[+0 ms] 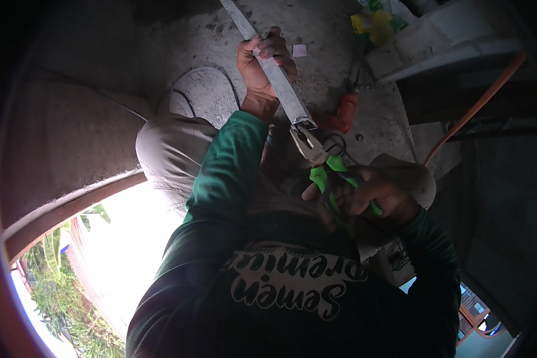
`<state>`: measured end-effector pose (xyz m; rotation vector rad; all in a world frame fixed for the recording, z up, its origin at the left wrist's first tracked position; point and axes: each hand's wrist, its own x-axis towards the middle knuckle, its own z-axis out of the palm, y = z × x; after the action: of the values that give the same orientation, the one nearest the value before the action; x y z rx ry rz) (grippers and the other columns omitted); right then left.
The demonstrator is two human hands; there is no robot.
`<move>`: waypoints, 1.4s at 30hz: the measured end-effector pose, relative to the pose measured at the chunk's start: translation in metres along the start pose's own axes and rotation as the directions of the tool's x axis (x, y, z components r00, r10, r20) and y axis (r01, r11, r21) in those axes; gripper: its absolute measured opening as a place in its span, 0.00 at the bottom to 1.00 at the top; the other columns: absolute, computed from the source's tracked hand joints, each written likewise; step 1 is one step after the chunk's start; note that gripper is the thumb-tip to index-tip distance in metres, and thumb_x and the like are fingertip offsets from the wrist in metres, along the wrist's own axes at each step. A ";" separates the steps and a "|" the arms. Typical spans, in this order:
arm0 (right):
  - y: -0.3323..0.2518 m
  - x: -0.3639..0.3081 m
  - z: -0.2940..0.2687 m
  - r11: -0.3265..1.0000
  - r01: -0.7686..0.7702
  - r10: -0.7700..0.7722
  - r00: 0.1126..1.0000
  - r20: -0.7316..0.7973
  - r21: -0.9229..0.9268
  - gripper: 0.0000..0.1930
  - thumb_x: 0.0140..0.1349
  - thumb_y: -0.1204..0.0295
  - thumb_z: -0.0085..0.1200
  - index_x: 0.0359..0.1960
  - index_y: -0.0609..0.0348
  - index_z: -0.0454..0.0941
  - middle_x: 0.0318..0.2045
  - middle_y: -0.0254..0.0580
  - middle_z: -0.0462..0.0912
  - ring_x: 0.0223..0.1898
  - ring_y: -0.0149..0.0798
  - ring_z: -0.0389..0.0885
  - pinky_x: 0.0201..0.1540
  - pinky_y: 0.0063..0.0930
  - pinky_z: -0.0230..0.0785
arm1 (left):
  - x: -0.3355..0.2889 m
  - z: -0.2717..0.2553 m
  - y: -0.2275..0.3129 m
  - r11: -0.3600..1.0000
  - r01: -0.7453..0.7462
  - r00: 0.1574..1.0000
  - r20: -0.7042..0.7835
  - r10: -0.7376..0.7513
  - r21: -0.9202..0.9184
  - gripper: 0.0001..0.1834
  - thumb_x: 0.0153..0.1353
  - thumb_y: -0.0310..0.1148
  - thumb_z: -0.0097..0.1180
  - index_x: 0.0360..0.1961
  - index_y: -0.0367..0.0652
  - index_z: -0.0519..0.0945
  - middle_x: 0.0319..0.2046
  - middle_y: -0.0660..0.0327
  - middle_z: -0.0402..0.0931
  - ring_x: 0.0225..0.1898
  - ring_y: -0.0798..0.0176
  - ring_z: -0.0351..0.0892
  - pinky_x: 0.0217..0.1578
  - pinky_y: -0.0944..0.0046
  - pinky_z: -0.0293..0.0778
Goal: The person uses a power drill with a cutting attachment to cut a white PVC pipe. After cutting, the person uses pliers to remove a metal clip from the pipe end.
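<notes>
My left hand (256,73) is wrapped round a long, narrow, light-grey metal profile (284,94). It slants from the top of the view down toward my right hand. My right hand (386,196) holds a pair of combination pliers (317,156) by its green and dark handles, which are spread somewhat apart. The plier jaws are at the near end of the profile and seem to touch its edge. Whether they bite on the metal is too small to tell. Shade hides part of my right fingers.
Beyond the pliers an orange-red power drill (345,113) lies on the rough concrete floor (328,30). A loop of cable (206,68) rests left of my left hand. Pale blocks (453,27) and a yellow-green bag (376,25) are at the far right, near an orange hose-like length (480,101).
</notes>
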<state>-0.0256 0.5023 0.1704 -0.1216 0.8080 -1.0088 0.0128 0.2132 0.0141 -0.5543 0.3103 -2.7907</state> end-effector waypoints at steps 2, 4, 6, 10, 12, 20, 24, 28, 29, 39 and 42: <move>0.002 0.002 -0.004 1.000 -0.019 0.019 1.000 0.001 0.007 0.43 0.40 0.74 0.59 0.66 0.70 0.68 0.51 0.54 0.82 0.44 0.48 0.86 0.50 0.39 0.79 | -0.001 -0.001 0.001 1.000 0.015 1.000 -0.015 -0.015 -0.008 0.18 0.62 0.37 0.60 0.51 0.44 0.75 0.27 0.80 0.73 0.28 0.82 0.76 0.36 0.70 0.77; 0.006 0.004 -0.007 1.000 -0.027 0.028 0.999 -0.023 0.006 0.41 0.39 0.74 0.60 0.63 0.68 0.71 0.50 0.50 0.81 0.45 0.46 0.84 0.54 0.40 0.77 | -0.001 -0.003 0.001 1.000 0.021 1.000 -0.017 -0.022 -0.013 0.17 0.63 0.38 0.60 0.50 0.47 0.76 0.27 0.82 0.72 0.27 0.83 0.74 0.36 0.71 0.75; 0.012 0.007 -0.010 0.998 -0.056 0.056 0.998 -0.009 0.018 0.39 0.39 0.73 0.61 0.62 0.67 0.73 0.50 0.47 0.81 0.45 0.44 0.84 0.54 0.39 0.77 | -0.002 -0.004 0.002 1.000 0.017 1.000 -0.009 -0.018 -0.017 0.17 0.62 0.38 0.60 0.51 0.47 0.76 0.27 0.82 0.72 0.27 0.83 0.74 0.36 0.71 0.75; 0.020 0.009 -0.007 0.996 0.038 -0.047 0.994 -0.101 -0.085 0.37 0.43 0.73 0.61 0.62 0.64 0.73 0.50 0.43 0.80 0.45 0.41 0.83 0.51 0.37 0.77 | -0.004 -0.005 0.002 1.000 0.002 0.999 -0.048 -0.001 0.019 0.17 0.63 0.38 0.60 0.51 0.47 0.76 0.27 0.82 0.72 0.28 0.83 0.74 0.35 0.70 0.76; 0.022 0.006 -0.002 0.999 -0.030 0.034 0.993 -0.114 0.034 0.35 0.47 0.74 0.59 0.64 0.63 0.72 0.50 0.42 0.80 0.45 0.39 0.83 0.49 0.34 0.77 | -0.003 -0.004 0.001 0.999 0.000 0.998 -0.065 0.004 0.046 0.16 0.63 0.38 0.59 0.50 0.48 0.76 0.27 0.82 0.72 0.28 0.83 0.74 0.35 0.68 0.77; 0.062 0.026 0.014 0.987 0.161 -0.159 0.974 -0.162 0.002 0.30 0.55 0.78 0.56 0.63 0.60 0.71 0.47 0.38 0.79 0.41 0.33 0.80 0.46 0.29 0.75 | 0.007 0.000 -0.002 0.997 -0.055 0.988 -0.144 0.063 0.063 0.05 0.62 0.39 0.59 0.32 0.55 0.77 0.23 0.82 0.70 0.26 0.81 0.75 0.33 0.68 0.79; 0.099 0.059 0.026 0.862 0.438 -0.494 0.839 -0.229 -0.257 0.30 0.54 0.76 0.56 0.62 0.60 0.71 0.43 0.38 0.80 0.41 0.33 0.80 0.46 0.29 0.75 | 0.015 0.003 -0.004 0.998 -0.004 0.993 -0.116 0.011 0.061 0.09 0.61 0.41 0.60 0.26 0.60 0.73 0.21 0.83 0.69 0.25 0.81 0.75 0.32 0.69 0.78; 0.094 0.058 0.035 0.923 0.376 -0.386 0.906 -0.172 -0.087 0.32 0.52 0.74 0.55 0.63 0.61 0.70 0.41 0.40 0.81 0.43 0.35 0.82 0.45 0.28 0.75 | 0.016 0.007 -0.003 0.998 -0.005 1.000 -0.025 0.006 0.066 0.07 0.63 0.37 0.58 0.30 0.54 0.72 0.24 0.80 0.73 0.27 0.81 0.78 0.35 0.69 0.78; 0.088 0.054 0.037 0.922 0.373 -0.387 0.900 -0.200 -0.103 0.33 0.51 0.74 0.55 0.64 0.62 0.69 0.41 0.42 0.82 0.43 0.36 0.83 0.45 0.28 0.75 | 0.017 0.007 -0.002 0.999 -0.009 0.999 -0.039 0.010 0.040 0.07 0.63 0.37 0.58 0.30 0.54 0.72 0.24 0.80 0.73 0.27 0.81 0.78 0.36 0.69 0.78; 0.031 0.011 0.036 0.977 0.187 -0.203 0.963 -0.175 -0.107 0.41 0.45 0.73 0.57 0.68 0.66 0.67 0.47 0.58 0.86 0.41 0.42 0.86 0.41 0.28 0.75 | 0.011 0.005 0.003 0.999 -0.024 1.000 0.020 0.024 -0.025 0.16 0.62 0.35 0.59 0.48 0.41 0.73 0.26 0.80 0.74 0.29 0.80 0.80 0.38 0.68 0.79; 0.026 0.014 0.033 0.977 0.197 -0.204 0.975 -0.085 -0.085 0.40 0.45 0.73 0.57 0.67 0.66 0.67 0.45 0.56 0.85 0.42 0.43 0.85 0.41 0.29 0.76 | 0.011 0.006 0.003 0.999 -0.017 0.999 0.035 0.018 -0.027 0.19 0.61 0.35 0.60 0.51 0.40 0.72 0.26 0.80 0.75 0.30 0.80 0.80 0.38 0.67 0.79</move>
<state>0.0182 0.4971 0.1753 -0.2267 0.9330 -1.1814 0.0057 0.2057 0.0223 -0.6032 0.3433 -2.7601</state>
